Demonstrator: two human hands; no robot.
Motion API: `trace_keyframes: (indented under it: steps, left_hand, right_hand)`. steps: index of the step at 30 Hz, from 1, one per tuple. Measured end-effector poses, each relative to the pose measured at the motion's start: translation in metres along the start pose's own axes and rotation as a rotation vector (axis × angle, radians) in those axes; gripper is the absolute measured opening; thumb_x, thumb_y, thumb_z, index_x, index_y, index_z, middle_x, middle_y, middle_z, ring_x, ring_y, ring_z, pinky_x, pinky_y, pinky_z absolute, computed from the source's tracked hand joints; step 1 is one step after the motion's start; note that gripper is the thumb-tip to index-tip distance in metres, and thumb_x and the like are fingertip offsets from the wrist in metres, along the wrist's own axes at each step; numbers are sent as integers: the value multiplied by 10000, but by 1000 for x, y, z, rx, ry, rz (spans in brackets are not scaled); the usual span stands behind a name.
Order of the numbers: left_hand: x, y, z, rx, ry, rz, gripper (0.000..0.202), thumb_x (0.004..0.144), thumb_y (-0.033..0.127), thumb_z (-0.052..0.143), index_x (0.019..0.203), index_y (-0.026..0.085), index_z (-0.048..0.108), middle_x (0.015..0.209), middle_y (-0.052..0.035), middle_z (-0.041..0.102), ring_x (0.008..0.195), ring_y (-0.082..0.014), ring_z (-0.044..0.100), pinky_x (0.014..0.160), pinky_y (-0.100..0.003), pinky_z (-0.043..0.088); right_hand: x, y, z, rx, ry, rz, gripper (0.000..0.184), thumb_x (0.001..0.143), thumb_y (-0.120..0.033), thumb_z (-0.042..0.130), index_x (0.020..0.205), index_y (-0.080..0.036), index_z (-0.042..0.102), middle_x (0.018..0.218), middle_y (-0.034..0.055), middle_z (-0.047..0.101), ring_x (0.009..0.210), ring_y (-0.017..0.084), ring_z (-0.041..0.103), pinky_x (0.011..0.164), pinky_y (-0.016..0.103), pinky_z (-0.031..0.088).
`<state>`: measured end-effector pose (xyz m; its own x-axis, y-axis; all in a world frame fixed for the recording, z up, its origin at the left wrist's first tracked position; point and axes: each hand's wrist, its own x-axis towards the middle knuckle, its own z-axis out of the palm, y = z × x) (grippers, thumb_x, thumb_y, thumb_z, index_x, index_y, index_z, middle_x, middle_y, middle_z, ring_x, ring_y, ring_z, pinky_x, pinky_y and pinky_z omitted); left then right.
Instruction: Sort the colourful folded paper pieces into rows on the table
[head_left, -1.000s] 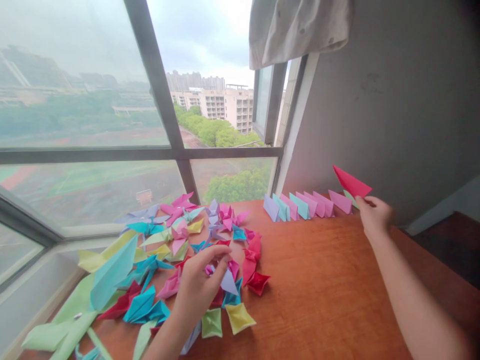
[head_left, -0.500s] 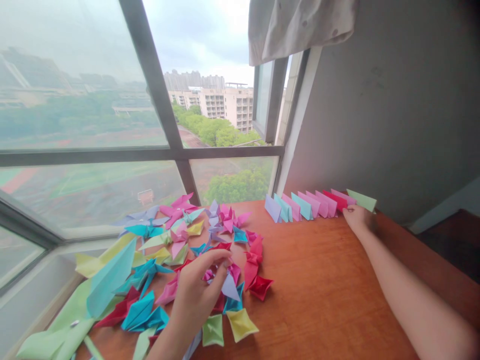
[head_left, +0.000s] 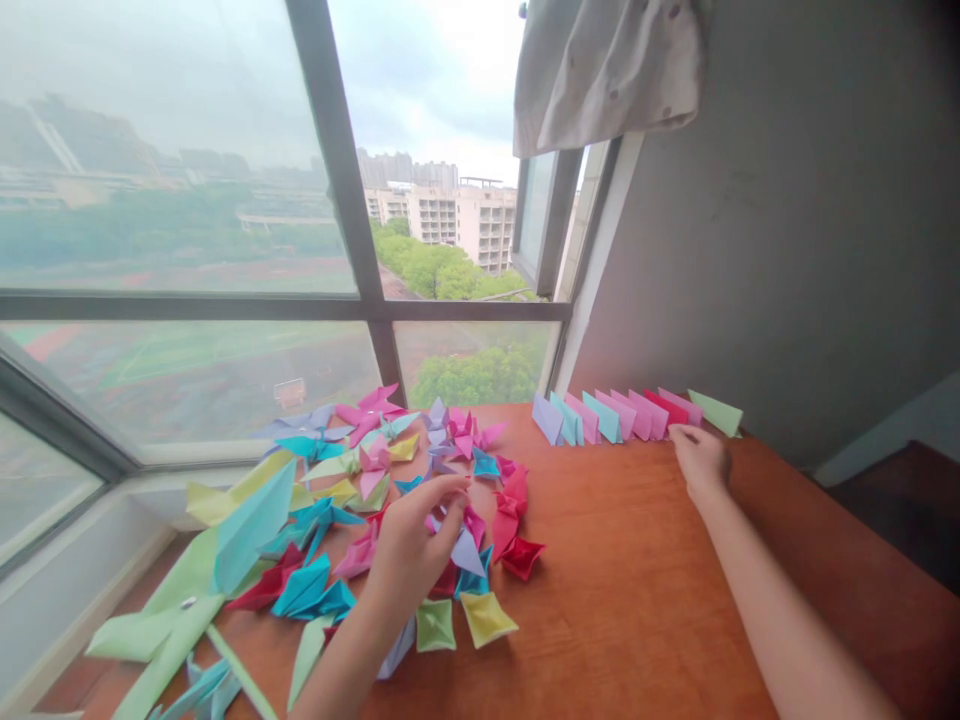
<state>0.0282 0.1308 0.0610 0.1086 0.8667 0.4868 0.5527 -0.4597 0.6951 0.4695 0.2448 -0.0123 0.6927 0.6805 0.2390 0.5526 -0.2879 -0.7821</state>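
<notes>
My right hand (head_left: 702, 460) is by the right part of a row of folded paper pieces, its fingers curled together. Their tips are at the near lower corner of a red folded paper (head_left: 667, 406); whether they grip it is unclear. Beside the red one stand a pink folded paper (head_left: 681, 404) and, at the row's right end, a light green folded paper (head_left: 715, 412). My left hand (head_left: 420, 535) hovers over colourful origami, fingers loosely bent and thumb apart, nothing visible in it. Below it are a yellow origami piece (head_left: 487, 618) and a green origami piece (head_left: 436, 625).
Paper cranes, such as a red crane (head_left: 511, 503), and pinwheel-like shapes, including a large green one (head_left: 169, 625), crowd the left of the wooden table (head_left: 622, 590). A window (head_left: 187, 390) borders the left and back, with a grey wall (head_left: 787, 230) at right.
My right hand has shifted left and slightly nearer, from the pink paper's corner to the red one's. The view has turned slightly; my left hand keeps its curved pose.
</notes>
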Motion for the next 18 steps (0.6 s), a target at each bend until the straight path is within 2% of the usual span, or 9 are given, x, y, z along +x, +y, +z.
trace_keyframes:
  steps: [4,7,9,13,18]
  left_hand:
    - [1,1,-1,99,-4,61,171,867,178,544,972,198,678,917,-43,757,786,-181,701,736,-277,533]
    - [5,3,-7,192,-7,99,200,871,167,525,999,211,671,929,-42,755,809,-188,700,741,-283,526]
    - [8,6,-16,292,2,93,210,880,186,519,1025,215,668,967,-52,749,837,-200,699,746,-291,522]
    - [8,11,-52,602,6,-24,233,893,253,505,1049,213,673,1043,-76,730,897,-254,690,722,-317,506]
    - [-6,13,-115,862,111,-285,264,900,328,479,1048,231,674,943,-64,737,844,-272,688,671,-315,459]
  right_hand:
    - [-62,-37,17,199,-153,-58,468,760,-521,520,953,-145,722,829,92,735,581,165,605,521,260,437]
    - [-114,-62,24,487,-377,-14,471,735,-540,590,970,-142,682,837,88,728,551,135,569,458,224,384]
    - [-142,-70,27,554,-442,0,466,727,-534,605,971,-141,664,819,83,722,544,133,563,449,220,377]
    - [-170,-63,34,452,-426,-55,449,732,-519,573,970,-149,664,755,73,720,567,175,613,537,272,457]
    - [-174,-47,42,303,-424,-200,446,771,-483,511,1055,-175,662,737,47,723,635,211,662,640,311,490]
